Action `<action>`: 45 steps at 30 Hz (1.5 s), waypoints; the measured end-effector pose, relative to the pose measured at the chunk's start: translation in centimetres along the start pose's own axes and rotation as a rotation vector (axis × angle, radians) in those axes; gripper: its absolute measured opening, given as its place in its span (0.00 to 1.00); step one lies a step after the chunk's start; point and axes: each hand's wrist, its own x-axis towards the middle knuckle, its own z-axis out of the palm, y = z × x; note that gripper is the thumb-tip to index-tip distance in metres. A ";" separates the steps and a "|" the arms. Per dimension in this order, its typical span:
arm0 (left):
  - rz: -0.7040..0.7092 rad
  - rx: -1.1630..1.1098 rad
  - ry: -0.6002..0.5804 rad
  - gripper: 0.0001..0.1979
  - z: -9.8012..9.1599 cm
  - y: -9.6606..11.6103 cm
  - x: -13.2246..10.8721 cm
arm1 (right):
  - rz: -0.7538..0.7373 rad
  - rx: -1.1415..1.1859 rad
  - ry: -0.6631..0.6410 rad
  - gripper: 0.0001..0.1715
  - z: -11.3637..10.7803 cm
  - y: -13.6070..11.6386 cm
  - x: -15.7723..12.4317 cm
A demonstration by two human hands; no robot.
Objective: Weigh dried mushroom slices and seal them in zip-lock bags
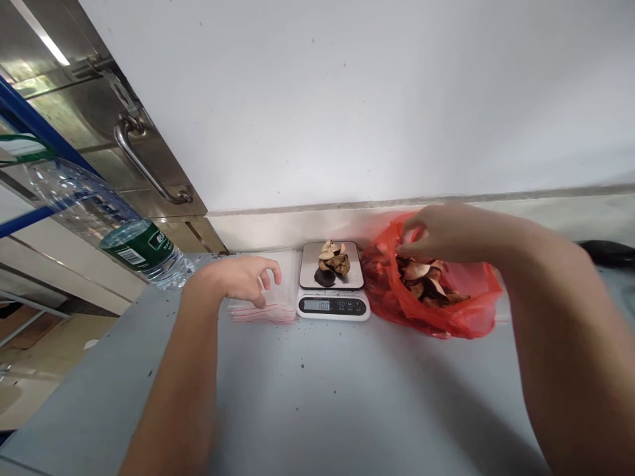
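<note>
Two bare hands work on a grey counter (322, 396) set against a white wall. The left hand (243, 277) rests palm down on a flat stack of clear bags (270, 311), just left of a scale (333, 305). Its grip is loose: the fingers curl apart, the tips touch the top bag and close on nothing. How many bags lie in the stack is hard to make out.

The right hand (436, 231) hangs over the mouth of a red bag (466, 317), which sits just right of the scale and touches it. Its fingertips are bunched at the bag's rim. The back of the hand hides them, so whether the grip is clamped on plastic, on a piece or on nothing cannot be told. Brown dried pieces (429, 284) show inside the red bag, part of them hidden by the folded plastic.

A small pile (333, 261) of the same dried stuff, with one dark lump, lies on the scale's steel plate. The display is lit, but its digits are too small to read for sure.

At far left a bottle (114, 225) with a green label leans across the counter's corner, its top cut off by the frame. Behind it stands a steel door with a handle (143, 165). A black thing (608, 252) at the right edge is blurred and cut off. Dark crumbs dot the counter.
</note>
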 end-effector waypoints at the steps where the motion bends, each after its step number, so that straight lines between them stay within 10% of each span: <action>1: -0.010 -0.015 -0.012 0.28 0.1 0.0 0.0 | 0.066 -0.042 -0.069 0.21 -0.3 -0.6 -0.2; 13: -0.013 -0.002 -0.023 0.20 -0.2 -0.8 -0.1 | 0.019 -0.034 -0.166 0.01 -1.1 -3.2 -1.1; 25: 0.274 -0.358 0.601 0.26 -1.0 1.8 -2.7 | -0.660 0.259 -0.062 0.28 4.5 -6.5 0.2; 33: 0.309 -0.416 0.869 0.10 -0.4 3.1 -2.6 | -0.426 0.489 -0.126 0.16 5.0 -7.7 -0.1; 35: 0.418 -0.412 0.853 0.15 -0.3 3.1 -2.5 | -0.350 0.620 0.002 0.02 5.3 -8.0 -0.2; 40: 0.512 -0.238 0.469 0.64 0.0 2.6 -2.2 | -0.324 0.860 0.155 0.16 5.8 -8.3 0.0; 45: 0.469 -0.213 0.458 0.61 0.1 2.1 -1.4 | -0.404 0.868 0.067 0.20 5.5 -7.8 0.3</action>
